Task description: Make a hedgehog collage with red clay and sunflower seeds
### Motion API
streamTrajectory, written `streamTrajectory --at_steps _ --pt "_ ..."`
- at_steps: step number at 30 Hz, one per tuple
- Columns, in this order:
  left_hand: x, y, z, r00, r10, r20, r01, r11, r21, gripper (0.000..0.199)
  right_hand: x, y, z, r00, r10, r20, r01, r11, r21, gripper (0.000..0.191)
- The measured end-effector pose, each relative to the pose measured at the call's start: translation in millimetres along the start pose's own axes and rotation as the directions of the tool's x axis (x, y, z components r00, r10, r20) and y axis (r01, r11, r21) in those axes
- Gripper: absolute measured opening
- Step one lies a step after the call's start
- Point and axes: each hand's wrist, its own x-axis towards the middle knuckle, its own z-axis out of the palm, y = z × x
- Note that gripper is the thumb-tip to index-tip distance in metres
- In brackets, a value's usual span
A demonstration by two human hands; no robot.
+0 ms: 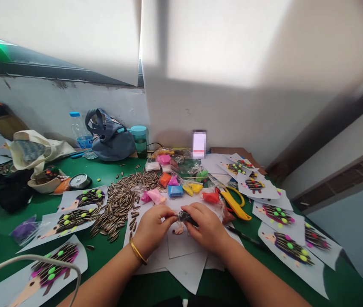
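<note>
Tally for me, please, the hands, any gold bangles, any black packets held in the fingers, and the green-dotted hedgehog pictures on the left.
Hands (left hand, right hand): 2
Gold bangles: 1
Held black packets: 1
Green-dotted hedgehog pictures, left: 3
Total: 7

The desk [100, 248] is deep green, and the loose papers [188, 273] toward its near edge are plain white. Between the fingers [169, 220], the small packet [185, 216] looks black; the bracelet [137, 250] is gold. Sunflower seeds [117, 209] show dark with pale stripes. Nearer the far edge, the clay packets [175, 191] come in pink, orange, blue, yellow and red (my eye keeps going there). By the left edge, white cards [12, 283] carry peach-faced hedgehogs, striped backs dotted neon green; toward the right edge, similar hedgehogs [292, 247] add magenta and red dots. The cutter [235, 204] is bright yellow.
</note>
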Motion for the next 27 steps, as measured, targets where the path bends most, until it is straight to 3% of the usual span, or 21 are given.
streamTrajectory --at_steps 3,5,8,12,17,22,24,27 --pt "-3.3 1.7 -1.3 0.994 0.100 -0.034 -0.095 0.989 0.111 0.007 -0.3 0.3 0.5 0.999 -0.017 -0.032 0.016 1.000 -0.013 0.041" --pt "-3.9 1.2 -0.1 0.995 0.097 -0.028 -0.094 0.991 0.100 0.008 -0.5 1.1 1.5 0.999 -0.021 -0.050 0.020 1.000 -0.013 0.040" --pt "-2.2 0.1 2.8 1.000 -0.006 0.026 0.006 1.000 -0.004 0.012 -0.8 2.2 3.2 0.999 -0.024 -0.043 0.024 1.000 0.002 0.041" --pt "0.3 -0.1 4.2 0.990 -0.129 0.063 0.134 0.987 -0.087 0.003 -0.6 1.8 3.7 1.000 -0.022 -0.010 0.022 1.000 0.020 0.042" --pt "-2.3 1.5 2.1 1.000 -0.018 -0.024 0.018 1.000 0.010 0.010 0.4 2.5 1.3 1.000 -0.003 -0.008 0.003 1.000 0.021 0.041" --pt "-7.7 5.4 0.8 0.989 0.149 -0.001 -0.145 0.965 0.220 0.018 0.7 2.3 0.5 1.000 -0.004 0.001 0.004 1.000 0.021 0.042" --pt "-8.8 6.2 0.9 0.990 0.144 0.006 -0.141 0.962 0.235 0.019 0.6 1.7 0.6 1.000 -0.008 0.001 0.008 1.000 0.025 0.042" --pt "-7.4 5.0 1.7 0.999 0.047 -0.003 -0.046 0.995 0.085 0.020 0.3 1.9 0.4 1.000 -0.014 -0.012 0.015 1.000 0.015 0.041"
